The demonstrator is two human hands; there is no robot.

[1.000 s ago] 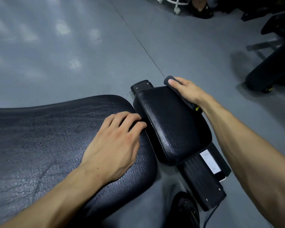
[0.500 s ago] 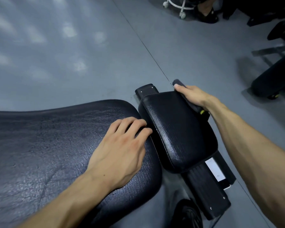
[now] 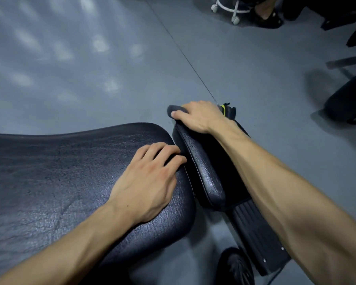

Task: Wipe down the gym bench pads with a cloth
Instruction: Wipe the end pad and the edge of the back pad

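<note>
A large black bench pad point(image 3: 60, 177) fills the lower left, and a smaller black pad point(image 3: 203, 167) sits just to its right. My left hand point(image 3: 150, 177) rests palm down on the large pad's right end, fingertips at the gap between the pads. My right hand point(image 3: 199, 118) lies over the far end of the small pad and grips a dark cloth point(image 3: 174, 109) against it. A yellow-edged corner of the cloth point(image 3: 227, 110) shows behind the wrist. My right forearm hides much of the small pad.
The bench's black frame point(image 3: 255, 237) runs out below the small pad, with a dark wheel point(image 3: 234, 266) beside it. Grey floor lies all around. A white wheeled stool base point(image 3: 232, 11) and a person's shoe point(image 3: 267, 19) are at the top right; other black equipment point(image 3: 349, 99) stands at the right.
My right hand has slid the cloth from the small pad's right edge across to its far end. The left hand stays where it was on the large pad.
</note>
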